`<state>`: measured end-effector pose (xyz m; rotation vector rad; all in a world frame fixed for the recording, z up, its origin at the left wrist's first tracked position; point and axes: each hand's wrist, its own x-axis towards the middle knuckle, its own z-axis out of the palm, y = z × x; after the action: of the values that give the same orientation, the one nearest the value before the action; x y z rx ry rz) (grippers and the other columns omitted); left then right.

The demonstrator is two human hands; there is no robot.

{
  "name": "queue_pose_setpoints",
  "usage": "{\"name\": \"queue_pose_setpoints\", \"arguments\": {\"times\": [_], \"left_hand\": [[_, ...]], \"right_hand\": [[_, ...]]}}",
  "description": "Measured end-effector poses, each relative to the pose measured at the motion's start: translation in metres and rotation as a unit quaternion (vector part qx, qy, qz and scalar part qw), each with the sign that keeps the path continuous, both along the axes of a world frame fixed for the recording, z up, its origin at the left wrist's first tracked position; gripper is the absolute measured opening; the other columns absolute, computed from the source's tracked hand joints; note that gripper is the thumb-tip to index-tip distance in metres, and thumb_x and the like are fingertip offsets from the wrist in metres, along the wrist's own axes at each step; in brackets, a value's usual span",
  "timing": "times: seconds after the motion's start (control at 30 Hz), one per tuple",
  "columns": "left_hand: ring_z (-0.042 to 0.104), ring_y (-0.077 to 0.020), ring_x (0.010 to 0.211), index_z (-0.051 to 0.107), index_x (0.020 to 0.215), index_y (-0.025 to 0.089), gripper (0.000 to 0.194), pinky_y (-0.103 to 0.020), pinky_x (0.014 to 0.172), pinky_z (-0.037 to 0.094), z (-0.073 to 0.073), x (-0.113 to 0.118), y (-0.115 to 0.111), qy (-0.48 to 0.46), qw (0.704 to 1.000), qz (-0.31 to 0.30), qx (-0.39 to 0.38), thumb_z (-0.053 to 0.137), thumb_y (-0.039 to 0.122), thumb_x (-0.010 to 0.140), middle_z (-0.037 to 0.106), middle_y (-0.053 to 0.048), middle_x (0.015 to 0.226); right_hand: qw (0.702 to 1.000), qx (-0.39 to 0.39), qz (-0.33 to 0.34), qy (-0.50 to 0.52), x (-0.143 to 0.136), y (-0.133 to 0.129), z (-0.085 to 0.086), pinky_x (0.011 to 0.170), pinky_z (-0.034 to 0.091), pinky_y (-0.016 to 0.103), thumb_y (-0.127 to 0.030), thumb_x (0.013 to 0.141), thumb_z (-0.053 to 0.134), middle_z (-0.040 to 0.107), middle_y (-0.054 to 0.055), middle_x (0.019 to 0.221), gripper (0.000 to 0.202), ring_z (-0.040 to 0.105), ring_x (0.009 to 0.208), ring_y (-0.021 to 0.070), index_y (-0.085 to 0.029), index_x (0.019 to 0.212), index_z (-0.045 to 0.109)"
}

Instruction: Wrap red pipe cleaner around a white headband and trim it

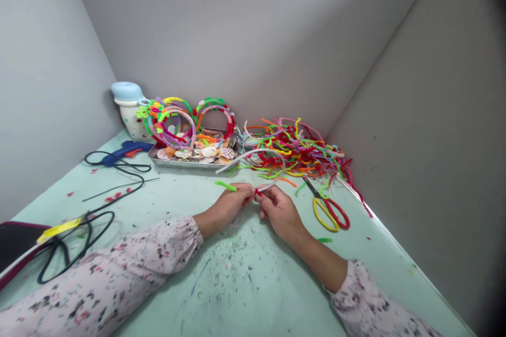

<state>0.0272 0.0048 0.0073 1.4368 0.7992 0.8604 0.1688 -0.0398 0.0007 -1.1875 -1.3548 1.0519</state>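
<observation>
Both hands meet above the middle of the table. My right hand (280, 211) is closed in a pinch on one end of a white headband (264, 150), whose curve arches up and away to the left. A bit of red pipe cleaner (258, 192) shows at that end, between the fingertips of both hands. My left hand (233, 202) is closed, thumb and fingers pinched near the red piece. From the back of its grip a bright green pipe cleaner end (226, 186) sticks out to the left. How the red and green pieces join is hidden by the fingers.
Behind stand a metal tray (190, 165) of shells, colourful wrapped headbands (179, 110) and a white cup (132, 116). A pipe cleaner pile (300, 150) and scissors (328, 208) lie right. A blue glue gun (120, 152) and black cable (89, 242) lie left. Walls enclose the table.
</observation>
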Motion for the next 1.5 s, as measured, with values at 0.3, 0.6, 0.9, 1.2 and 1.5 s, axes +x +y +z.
{"name": "queue_pose_setpoints", "arguments": {"times": [0.3, 0.6, 0.9, 1.2, 1.5], "left_hand": [[0.026, -0.0081, 0.045, 0.037, 0.051, 0.017, 0.024, -0.026, 0.046, 0.018, -0.0011, 0.0003, 0.0003, 0.01, 1.0, 0.003, -0.014, 0.045, 0.025, 0.073, 0.034, 0.005, 0.048], [0.028, -0.0088, 0.046, 0.038, 0.051, 0.018, 0.024, -0.026, 0.046, 0.02, -0.0001, 0.0008, 0.0004, 0.013, 1.0, 0.006, -0.01, 0.045, 0.025, 0.073, 0.035, 0.004, 0.048], [0.027, -0.0086, 0.045, 0.037, 0.05, 0.018, 0.025, -0.026, 0.046, 0.019, -0.0002, 0.0, -0.0003, 0.009, 1.0, 0.004, -0.002, 0.044, 0.023, 0.073, 0.033, 0.004, 0.047], [0.027, -0.0086, 0.046, 0.038, 0.052, 0.018, 0.022, -0.026, 0.046, 0.019, -0.0038, 0.0006, 0.0014, 0.004, 1.0, -0.002, -0.002, 0.044, 0.023, 0.072, 0.035, 0.004, 0.049], [0.026, -0.0084, 0.046, 0.037, 0.051, 0.018, 0.026, -0.027, 0.046, 0.016, 0.0, -0.0002, -0.0002, -0.002, 1.0, -0.007, -0.014, 0.045, 0.025, 0.075, 0.033, 0.005, 0.048]], "right_hand": [[1.0, -0.011, -0.015, -0.01, -0.0001, 0.0006, -0.0001, 0.045, 0.036, 0.021, -0.036, 0.081, 0.055, 0.055, -0.005, 0.057, 0.019, 0.046, 0.046, 0.0087, -0.018, 0.088, 0.058], [1.0, -0.02, -0.014, -0.007, 0.0008, 0.0005, -0.0003, 0.045, 0.036, 0.021, -0.036, 0.081, 0.055, 0.054, -0.005, 0.055, 0.019, 0.046, 0.046, 0.0092, -0.018, 0.086, 0.058], [0.999, -0.013, -0.02, -0.022, 0.0012, -0.0002, 0.0006, 0.046, 0.037, 0.021, -0.036, 0.081, 0.056, 0.056, -0.005, 0.052, 0.019, 0.047, 0.045, 0.0094, -0.018, 0.084, 0.06], [0.999, -0.026, -0.026, -0.016, 0.0019, -0.0001, 0.0006, 0.045, 0.036, 0.021, -0.038, 0.079, 0.057, 0.055, -0.005, 0.049, 0.022, 0.047, 0.044, 0.0098, -0.017, 0.084, 0.06], [0.999, -0.019, -0.023, -0.019, 0.0021, -0.0005, 0.0005, 0.046, 0.036, 0.021, -0.035, 0.081, 0.056, 0.055, -0.005, 0.048, 0.018, 0.046, 0.044, 0.0095, -0.017, 0.084, 0.061]]}}
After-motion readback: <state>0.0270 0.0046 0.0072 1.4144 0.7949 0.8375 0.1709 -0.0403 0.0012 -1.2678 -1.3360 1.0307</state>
